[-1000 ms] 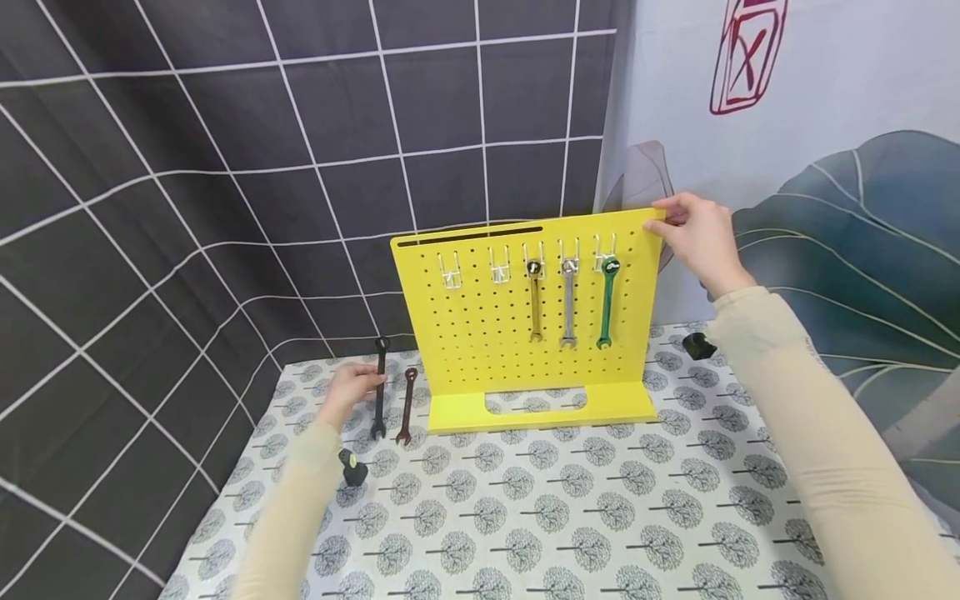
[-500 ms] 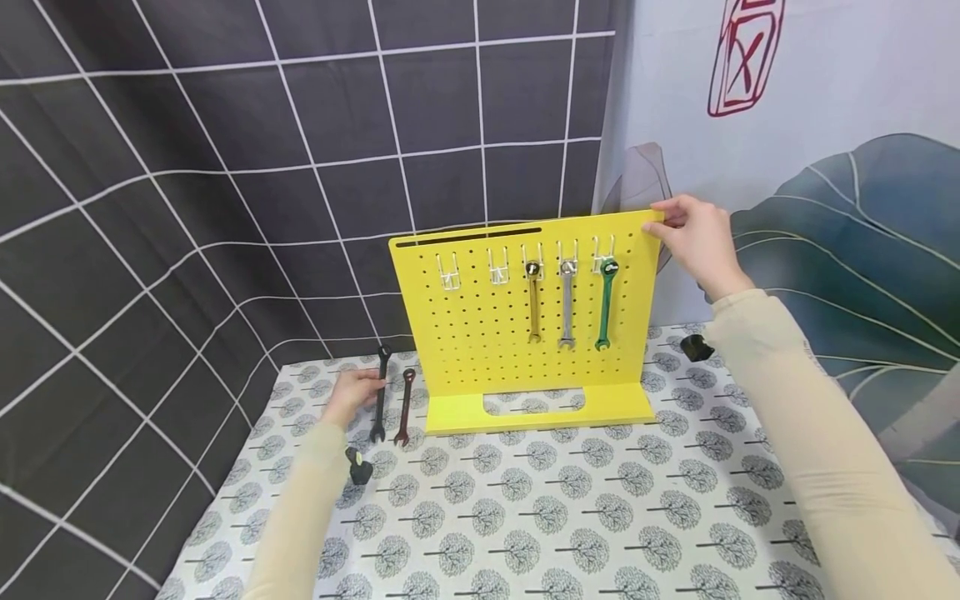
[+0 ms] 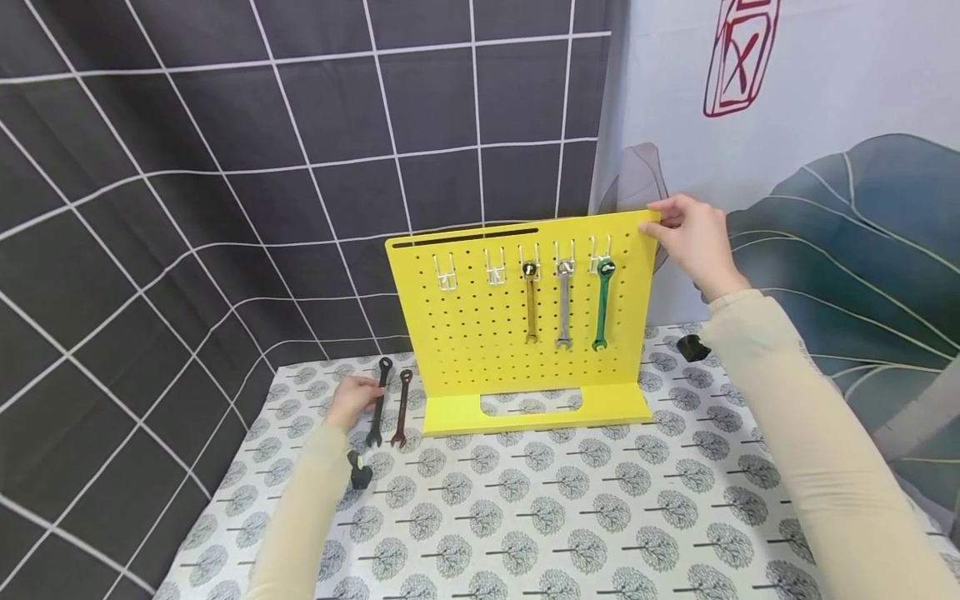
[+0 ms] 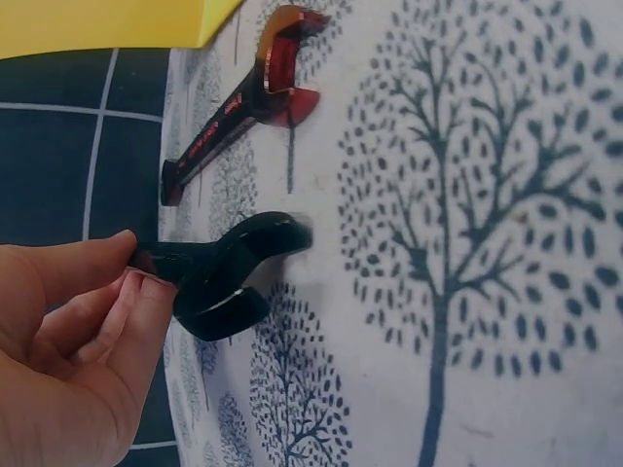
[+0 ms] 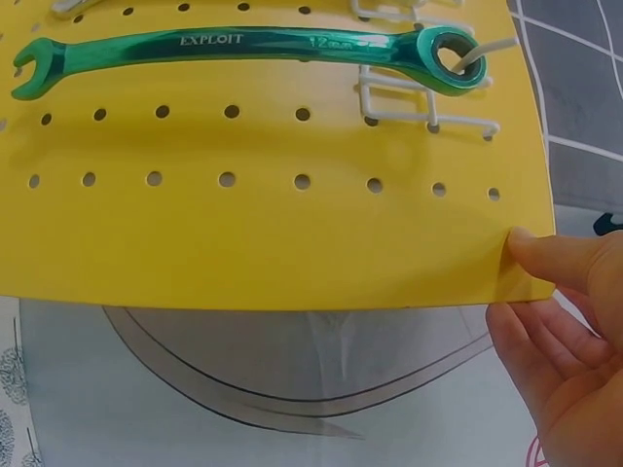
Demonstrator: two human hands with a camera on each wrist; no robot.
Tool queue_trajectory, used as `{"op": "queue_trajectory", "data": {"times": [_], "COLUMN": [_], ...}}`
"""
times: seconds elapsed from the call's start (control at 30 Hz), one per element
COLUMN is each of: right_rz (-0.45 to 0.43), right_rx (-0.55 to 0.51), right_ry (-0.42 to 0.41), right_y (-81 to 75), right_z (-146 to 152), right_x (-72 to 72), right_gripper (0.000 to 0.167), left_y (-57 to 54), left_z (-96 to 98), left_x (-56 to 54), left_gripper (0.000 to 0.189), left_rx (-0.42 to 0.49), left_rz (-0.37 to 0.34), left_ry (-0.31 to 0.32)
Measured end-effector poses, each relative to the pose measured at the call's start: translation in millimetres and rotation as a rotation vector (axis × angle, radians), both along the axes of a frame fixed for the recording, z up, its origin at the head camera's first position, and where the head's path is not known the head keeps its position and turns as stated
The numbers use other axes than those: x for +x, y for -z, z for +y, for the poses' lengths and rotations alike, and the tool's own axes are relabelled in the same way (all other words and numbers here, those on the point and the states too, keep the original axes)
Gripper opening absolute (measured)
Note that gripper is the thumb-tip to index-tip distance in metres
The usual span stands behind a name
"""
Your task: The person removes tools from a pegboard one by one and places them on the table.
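Observation:
My left hand (image 3: 356, 398) pinches a black combination wrench (image 4: 219, 272) between thumb and fingers, its open end toward the camera in the left wrist view. A dark red wrench (image 3: 402, 408) lies on the cloth just right of it. My right hand (image 3: 693, 237) grips the upper right corner of a yellow pegboard (image 3: 465, 350), thumb in front and fingers behind. On the board's white hooks hang a gold wrench (image 3: 532, 304), a silver wrench (image 3: 564, 308) and a green wrench (image 5: 243, 49). Two hooks at the left, including the leftmost hook (image 3: 446, 273), hold nothing.
The pegboard stands on a yellow base (image 3: 453, 414) with a cut-out, on a tree-patterned tablecloth (image 3: 517, 500). Behind and left hangs a dark curtain (image 3: 315, 167) with white grid lines; a pale printed cloth (image 3: 675, 75) hangs at the right.
The black wrench's ring end has come down and toward me with my left hand, now about level with the red wrench. My right hand keeps its grip on the corner.

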State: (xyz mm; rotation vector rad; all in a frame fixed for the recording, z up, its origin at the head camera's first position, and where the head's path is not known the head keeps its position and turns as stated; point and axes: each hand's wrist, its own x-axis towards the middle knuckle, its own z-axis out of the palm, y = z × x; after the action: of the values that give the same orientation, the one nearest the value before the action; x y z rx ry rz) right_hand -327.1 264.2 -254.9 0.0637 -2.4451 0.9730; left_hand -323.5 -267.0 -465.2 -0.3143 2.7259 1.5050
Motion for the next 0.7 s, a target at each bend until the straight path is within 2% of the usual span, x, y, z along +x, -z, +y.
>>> {"op": "queue_trajectory", "data": {"times": [0.17, 0.4, 0.6, 0.7], "right_rz": [0.006, 0.011, 0.009, 0.001], "right_rx": [-0.001, -0.001, -0.003, -0.003], "right_ry": [0.003, 0.003, -0.002, -0.002], "right_y": [0.8, 0.0, -1.2, -1.0], "right_z": [0.4, 0.3, -0.1, -0.2], "right_x": [-0.3, 0.8, 2.0, 2.4], "right_gripper": [0.043, 0.043, 0.043, 0.043], "left_y": [3.9, 9.9, 8.9, 7.6], "left_z": [-1.9, -5.4, -4.0, -3.2], "left_x": [2.0, 2.7, 2.2, 2.6], "left_gripper": [0.032, 0.033, 0.033, 0.031], "left_rx": [-0.005, 0.046, 0.047, 0.016], "left_rz": [0.01, 0.032, 0.028, 0.021], "left_ry": [0.009, 0.016, 0.008, 0.003]}}
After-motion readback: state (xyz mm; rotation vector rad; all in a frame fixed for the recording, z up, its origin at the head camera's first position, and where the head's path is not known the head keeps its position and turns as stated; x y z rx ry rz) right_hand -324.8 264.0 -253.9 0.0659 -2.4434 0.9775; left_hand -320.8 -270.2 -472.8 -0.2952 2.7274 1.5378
